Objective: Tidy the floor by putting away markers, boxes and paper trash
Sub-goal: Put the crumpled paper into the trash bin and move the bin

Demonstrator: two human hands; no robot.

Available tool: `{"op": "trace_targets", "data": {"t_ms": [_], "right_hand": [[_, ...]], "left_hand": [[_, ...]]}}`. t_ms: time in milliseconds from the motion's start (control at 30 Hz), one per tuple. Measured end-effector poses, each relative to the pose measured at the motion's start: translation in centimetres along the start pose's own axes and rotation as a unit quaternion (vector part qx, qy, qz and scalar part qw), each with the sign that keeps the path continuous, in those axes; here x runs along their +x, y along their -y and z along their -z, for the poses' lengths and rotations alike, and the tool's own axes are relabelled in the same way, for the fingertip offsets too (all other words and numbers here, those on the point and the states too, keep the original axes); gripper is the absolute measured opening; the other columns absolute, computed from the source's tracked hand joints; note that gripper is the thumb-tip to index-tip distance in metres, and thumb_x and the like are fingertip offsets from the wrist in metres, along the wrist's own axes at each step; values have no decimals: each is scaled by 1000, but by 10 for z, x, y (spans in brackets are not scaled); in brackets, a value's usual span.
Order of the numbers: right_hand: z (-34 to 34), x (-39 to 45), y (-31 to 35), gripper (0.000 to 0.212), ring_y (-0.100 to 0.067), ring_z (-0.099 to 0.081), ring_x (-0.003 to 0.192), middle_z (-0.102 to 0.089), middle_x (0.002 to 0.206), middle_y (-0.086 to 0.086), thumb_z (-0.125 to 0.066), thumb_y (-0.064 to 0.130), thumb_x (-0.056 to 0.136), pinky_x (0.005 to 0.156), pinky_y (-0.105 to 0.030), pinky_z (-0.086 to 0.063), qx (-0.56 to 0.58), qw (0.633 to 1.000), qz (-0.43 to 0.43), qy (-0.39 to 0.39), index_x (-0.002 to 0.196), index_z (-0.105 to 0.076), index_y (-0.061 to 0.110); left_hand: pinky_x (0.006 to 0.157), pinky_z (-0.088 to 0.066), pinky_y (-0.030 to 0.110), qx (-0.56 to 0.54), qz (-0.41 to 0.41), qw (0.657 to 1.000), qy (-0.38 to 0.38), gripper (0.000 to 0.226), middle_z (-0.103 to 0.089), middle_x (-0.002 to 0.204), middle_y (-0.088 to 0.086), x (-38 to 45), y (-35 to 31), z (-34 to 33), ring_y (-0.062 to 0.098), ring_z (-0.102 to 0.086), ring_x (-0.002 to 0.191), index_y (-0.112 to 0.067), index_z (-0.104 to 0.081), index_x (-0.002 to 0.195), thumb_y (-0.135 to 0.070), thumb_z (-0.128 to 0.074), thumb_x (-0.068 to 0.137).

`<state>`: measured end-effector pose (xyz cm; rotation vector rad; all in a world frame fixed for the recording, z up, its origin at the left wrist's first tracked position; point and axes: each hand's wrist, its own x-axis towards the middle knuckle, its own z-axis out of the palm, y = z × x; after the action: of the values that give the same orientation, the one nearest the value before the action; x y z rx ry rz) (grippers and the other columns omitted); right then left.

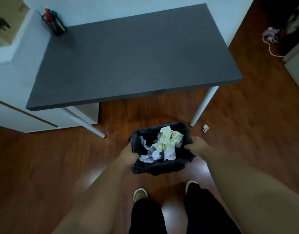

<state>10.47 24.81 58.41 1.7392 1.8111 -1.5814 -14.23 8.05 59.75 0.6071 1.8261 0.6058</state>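
Far up-left of the left hand [128,155]: box [5,22] on a white ledge, markers [51,17] upright in a cup [56,28] on the table [128,56] corner. Both put away, by the look of it. Left hand clamped on the near-left rim of the bin [160,166], fingers curled round the black liner. Between the hands: bin stuffed with crumpled paper [169,139], yellowish wad on top, white scraps beneath. Right hand [196,145] gripping the right rim, fingers folded over the edge, thumb hidden. Bin apparently carried, or perhaps resting on the floor [44,157]; cannot tell which.

Now the key bit: one stray paper ball [205,128] lying on the floor just up and right of the right hand, beside the table leg [202,108]. Roundish, no long axis to speak of. Right hand plainly nearer. Probably last scrap left: bin down, right hand free, short reach forward-right. Further right, a pinkish cord [270,39] on the floor, well apart.
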Motion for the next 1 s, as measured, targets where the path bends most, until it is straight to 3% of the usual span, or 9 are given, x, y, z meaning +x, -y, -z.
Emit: {"op": "trace_targets", "data": {"t_ms": [67, 200, 300, 400, 500, 633, 800, 1000], "right_hand": [[19, -6, -25, 4, -31, -62, 84, -67, 97, -17, -62, 9, 89, 64, -31, -50, 12, 999, -23, -21, 91, -63, 12], [81, -11, -88, 14, -35, -64, 86, -67, 96, -22, -62, 10, 88, 76, -43, -54, 25, 994, -87, -53, 99, -64, 1], [141, -8, -141, 14, -32, -56, 78, -62, 84, -20, -60, 6, 87, 65, -37, -43, 31, 987, -130, -86, 97, -62, -3], [194, -3, -187, 14, -32, -55, 80, -60, 88, -19, -55, 0, 87, 64, -35, -41, 65, 974, -182, -120, 100, -59, 1], [230, 22, -228, 13, -38, -62, 86, -62, 88, -20, -53, 1, 86, 69, -43, -50, 94, 949, -238, -184, 97, -57, 5], [248, 98, -287, 16, -42, -64, 89, -63, 95, -24, -52, 4, 85, 79, -49, -57, 155, 908, -293, -256, 101, -57, 4], [254, 196, -355, 18, -37, -58, 75, -58, 85, -21, -54, 11, 90, 63, -40, -46, 238, 863, -330, -299, 98, -57, -4], [237, 286, -428, 7, -35, -57, 70, -53, 75, -17, -54, 7, 85, 56, -37, -46, 278, 837, -308, -357, 81, -54, 1]], "left_hand": [[71, -51, 25, 39, 1, 999, 34, 67, -64, 104, -4, 13, -16, -22, 20, -61, 96, -30, -40, 139, 8, -55, 86], [76, -50, 35, 107, -1, 989, 103, 80, -64, 115, 2, 53, -62, -96, 26, -63, 99, -36, -31, 148, 1, -56, 82], [76, -50, 33, 154, -30, 977, 143, 76, -66, 105, -7, 85, -106, -167, 17, -63, 93, -31, -38, 147, -7, -62, 79], [88, -47, 28, 208, -58, 962, 167, 75, -63, 129, -7, 116, -150, -228, 21, -60, 118, -39, -34, 150, -31, -70, 84], [97, -39, 28, 282, -84, 936, 195, 75, -45, 152, -2, 164, -185, -276, 24, -45, 137, -32, -27, 155, -49, -62, 91], [107, -39, 33, 356, -101, 905, 211, 63, -44, 153, 5, 251, -198, -326, 24, -45, 137, -25, -28, 155, -38, -54, 99], [110, -39, 34, 513, -100, 825, 215, 55, -37, 157, 10, 368, -172, -372, 27, -42, 138, -22, -32, 154, -21, -49, 102], [102, -39, 31, 553, -119, 795, 219, 53, -40, 151, 14, 485, -111, -439, 32, -46, 132, -16, -41, 150, -2, -45, 98]]}}
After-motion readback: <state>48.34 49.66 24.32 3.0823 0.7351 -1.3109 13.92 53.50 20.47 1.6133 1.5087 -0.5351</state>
